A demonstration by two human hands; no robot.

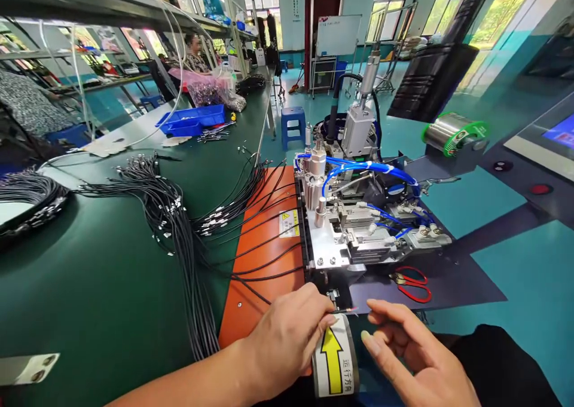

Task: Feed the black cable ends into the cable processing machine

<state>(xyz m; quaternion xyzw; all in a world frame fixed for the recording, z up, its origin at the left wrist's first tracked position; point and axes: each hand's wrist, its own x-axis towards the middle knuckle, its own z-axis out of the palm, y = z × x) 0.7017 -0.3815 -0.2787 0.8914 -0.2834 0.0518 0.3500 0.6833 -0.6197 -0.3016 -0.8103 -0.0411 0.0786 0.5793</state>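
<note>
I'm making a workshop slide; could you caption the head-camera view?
Left hand pinching a cable end by a yellow-arrow label, right hand open nearby, before a machine with blue tubes.

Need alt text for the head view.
Left hand pinches a thin cable end before a metal machine, right hand open beside it, apart. Black cables trail onto an orange plate; red-handled cutters lie to the right.

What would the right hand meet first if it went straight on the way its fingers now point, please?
Probably the cable end held in the left hand, just ahead of the right hand, though depth is hard to judge from this one view.
</note>
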